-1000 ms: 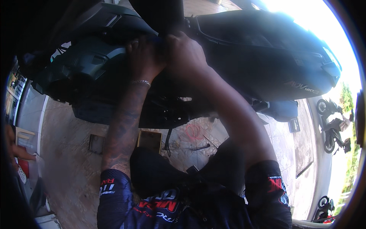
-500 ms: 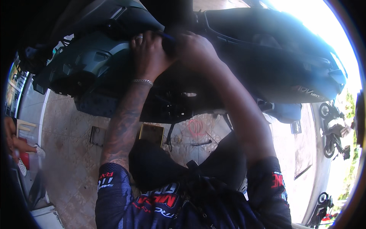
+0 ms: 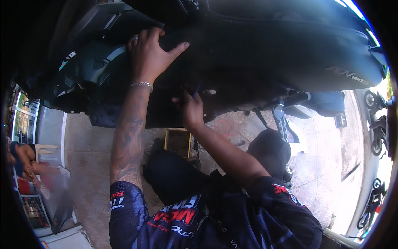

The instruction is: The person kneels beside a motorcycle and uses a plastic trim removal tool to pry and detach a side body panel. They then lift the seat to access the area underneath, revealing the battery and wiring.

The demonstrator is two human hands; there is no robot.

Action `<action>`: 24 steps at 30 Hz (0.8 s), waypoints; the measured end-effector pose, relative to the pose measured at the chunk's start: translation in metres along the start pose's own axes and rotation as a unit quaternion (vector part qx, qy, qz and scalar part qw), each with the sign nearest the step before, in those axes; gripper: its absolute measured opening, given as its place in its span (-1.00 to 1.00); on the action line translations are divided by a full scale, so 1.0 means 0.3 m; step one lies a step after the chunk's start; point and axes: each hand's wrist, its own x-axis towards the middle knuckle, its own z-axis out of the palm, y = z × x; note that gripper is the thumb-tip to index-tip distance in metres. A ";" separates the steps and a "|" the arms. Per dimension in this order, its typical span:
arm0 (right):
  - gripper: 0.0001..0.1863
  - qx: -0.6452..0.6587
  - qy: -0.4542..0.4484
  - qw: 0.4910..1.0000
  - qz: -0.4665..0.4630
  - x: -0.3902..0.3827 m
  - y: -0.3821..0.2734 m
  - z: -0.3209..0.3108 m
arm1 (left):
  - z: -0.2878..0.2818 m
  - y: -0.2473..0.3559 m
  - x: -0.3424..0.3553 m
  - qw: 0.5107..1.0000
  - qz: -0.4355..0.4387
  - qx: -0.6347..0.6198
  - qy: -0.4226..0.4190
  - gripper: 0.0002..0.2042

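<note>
A dark scooter (image 3: 282, 54) stretches across the upper part of the head view, directly in front of me. My left hand (image 3: 150, 56) rests against its body panel, below the seat area, with the fingers spread and the thumb held out; nothing is in it. Lower down, my right hand (image 3: 192, 110) is at the shaded underside of the bodywork. A thin blue stick-like tool (image 3: 196, 91) pokes up from its closed fingers. Shadow hides the tool's end and what it touches.
On the tiled floor below the scooter lies a yellow-edged tray (image 3: 178, 144). Dark-clothed knees flank it. A person (image 3: 29, 159) sits on a pale chair (image 3: 45, 148) at the far left. Several motorcycles (image 3: 376, 124) stand along the right side.
My right hand has come down from the upper panel, beside my left hand, to the scooter's lower edge. My left hand stays on the panel, its thumb now spread. The view has shifted.
</note>
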 end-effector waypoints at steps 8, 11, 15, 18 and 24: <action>-0.43 0.259 0.044 0.959 0.105 -0.034 0.008 0.142 | 0.009 0.003 0.003 1.000 0.004 -0.011 -0.022 -0.36; -0.45 0.320 0.006 0.940 0.121 0.015 -0.002 0.182 | 0.012 0.004 0.009 0.999 0.002 -0.025 -0.031 -0.37; -0.52 0.373 0.039 0.916 0.140 0.042 0.013 0.209 | 0.017 0.001 0.007 0.999 0.004 -0.023 -0.038 -0.38; -0.56 0.358 0.038 0.924 0.131 0.042 0.053 0.195 | 0.023 0.003 0.007 0.999 -0.003 -0.015 -0.046 -0.40; -0.63 0.211 -0.045 0.975 0.045 0.093 0.166 0.143 | 0.020 0.013 0.017 0.997 0.002 -0.010 -0.071 -0.42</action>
